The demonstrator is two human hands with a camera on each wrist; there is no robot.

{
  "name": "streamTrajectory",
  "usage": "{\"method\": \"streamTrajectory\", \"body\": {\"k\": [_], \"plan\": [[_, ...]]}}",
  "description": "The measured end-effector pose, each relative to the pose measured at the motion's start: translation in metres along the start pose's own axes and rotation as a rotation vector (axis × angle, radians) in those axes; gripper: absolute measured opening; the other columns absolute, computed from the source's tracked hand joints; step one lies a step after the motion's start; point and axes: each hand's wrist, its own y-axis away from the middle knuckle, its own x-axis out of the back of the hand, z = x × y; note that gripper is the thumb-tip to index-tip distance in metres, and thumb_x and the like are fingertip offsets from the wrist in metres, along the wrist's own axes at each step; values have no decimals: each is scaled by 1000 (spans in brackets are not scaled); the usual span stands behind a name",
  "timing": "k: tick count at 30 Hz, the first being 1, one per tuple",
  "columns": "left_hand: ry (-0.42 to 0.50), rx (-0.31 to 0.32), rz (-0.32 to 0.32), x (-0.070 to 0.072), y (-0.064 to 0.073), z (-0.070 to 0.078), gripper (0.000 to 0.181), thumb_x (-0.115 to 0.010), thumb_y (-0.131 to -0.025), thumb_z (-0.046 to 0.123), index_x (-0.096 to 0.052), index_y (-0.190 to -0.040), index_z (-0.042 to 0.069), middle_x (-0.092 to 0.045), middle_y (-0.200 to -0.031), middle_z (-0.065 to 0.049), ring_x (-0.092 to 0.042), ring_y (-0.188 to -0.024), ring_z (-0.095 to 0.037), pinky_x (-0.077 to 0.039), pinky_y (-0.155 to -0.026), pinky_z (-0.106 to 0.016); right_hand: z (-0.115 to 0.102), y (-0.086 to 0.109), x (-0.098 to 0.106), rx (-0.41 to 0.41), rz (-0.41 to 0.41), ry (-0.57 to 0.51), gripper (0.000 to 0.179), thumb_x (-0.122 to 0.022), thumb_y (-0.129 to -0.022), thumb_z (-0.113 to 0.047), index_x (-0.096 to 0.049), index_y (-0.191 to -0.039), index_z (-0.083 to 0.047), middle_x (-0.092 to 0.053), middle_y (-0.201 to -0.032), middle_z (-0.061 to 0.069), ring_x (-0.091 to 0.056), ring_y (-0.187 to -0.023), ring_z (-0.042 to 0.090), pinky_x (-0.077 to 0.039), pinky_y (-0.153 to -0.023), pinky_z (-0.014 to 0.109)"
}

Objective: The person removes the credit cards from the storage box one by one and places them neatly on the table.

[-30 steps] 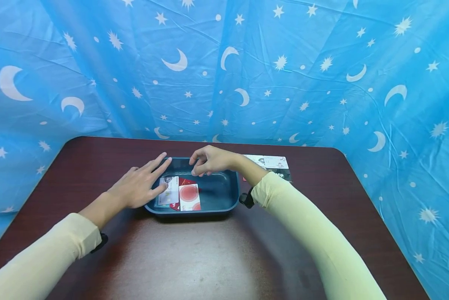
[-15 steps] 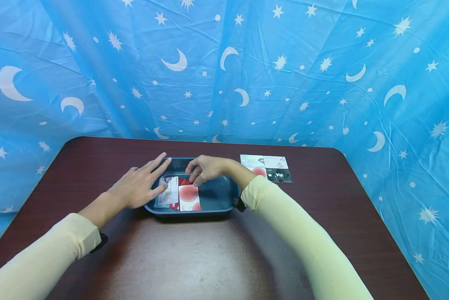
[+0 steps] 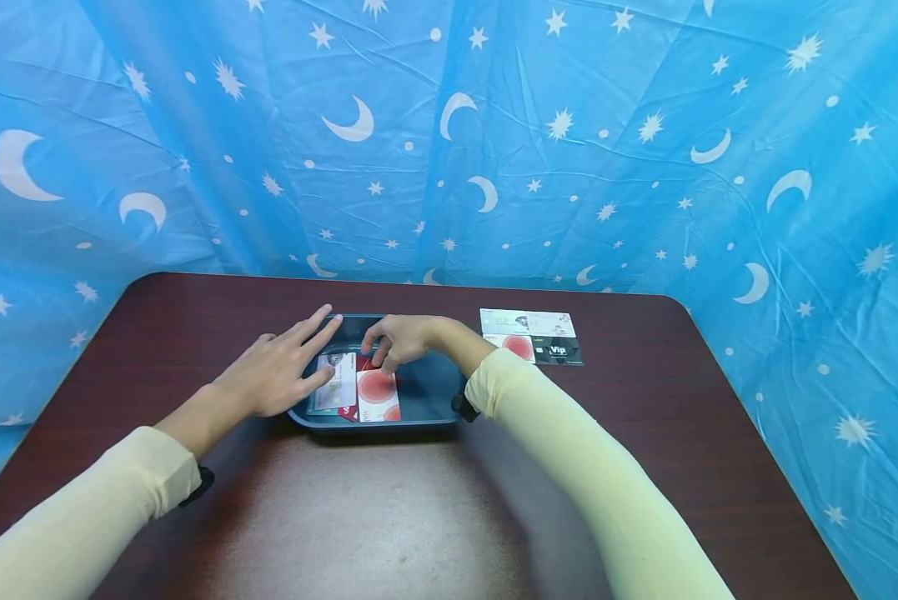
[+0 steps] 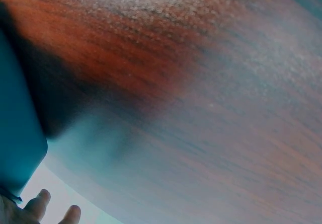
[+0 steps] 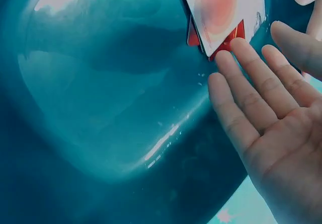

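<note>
While the left hand [image 3: 279, 371] lies over the tray's left rim, fingers spread wide and nothing in them, the right hand [image 3: 403, 340] hangs over the tray [image 3: 433, 392], above the far edge of the cards. Left is probably there to steady the tray; whether it actually presses, can't tell. Right fingers are loosely bent, thumb apart, no card seen between them; the bent-down pose looks meant for reaching flat cards past the wall.

The cards sit in the tray's left half: white card [image 3: 336, 387] at left, red-circle card [image 3: 377, 393] beside it, red card [image 3: 366, 363] partly under. That overlap likely leaves edges a fingertip can catch.

Four more cards, black card [image 3: 557, 351] among them, lie edge to edge on the table [image 3: 343, 517], likely squared up so each face shows
</note>
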Motion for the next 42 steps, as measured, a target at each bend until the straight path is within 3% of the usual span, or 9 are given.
{"method": "streamTrajectory", "body": {"k": [5, 10, 19, 27, 42], "plan": [[-3, -7, 6, 0, 1, 0, 78, -54, -97, 45, -21, -159, 10, -13, -165, -17, -32, -143, -43, -35, -100, -73, -2, -3, -3, 10, -18, 65, 47, -64, -92, 0, -53, -137, -4, -60, -128, 14, -56, -113, 21, -52, -93, 30], [3, -10, 12, 0, 1, 0, 78, -54, -97, 45, -21, -159, 10, -13, -165, -18, -32, -143, -43, -35, -99, -73, -2, -4, -6, -7, -16, 59, 44, -65, -92, -2, -55, -135, -5, -61, -124, 12, -57, -109, 20, -52, -92, 31], [-3, -11, 15, 0, 0, -1, 78, -53, -98, 45, -21, -159, 10, -14, -165, -18, -33, -142, -43, -37, -99, -72, -5, -5, -6, -35, 1, 134, 38, -68, -93, -14, -58, -130, -9, -60, -120, 5, -56, -105, 17, -51, -87, 28], [0, -17, 22, -1, 0, 0, 77, -53, -98, 45, -22, -159, 10, -14, -165, -18, -33, -142, -43, -38, -99, -71, -7, -4, -6, -71, 5, 120, 40, -70, -93, -15, -57, -130, -10, -58, -117, 5, -55, -102, 17, -53, -84, 28], [1, -13, 21, -1, 0, 0, 77, -53, -97, 45, -22, -159, 10, -15, -164, -18, -34, -142, -43, -38, -99, -71, -5, -2, -5, -18, 21, 112, 42, -71, -91, -9, -57, -131, -6, -63, -112, 7, -58, -98, 17, -52, -82, 27]]}}
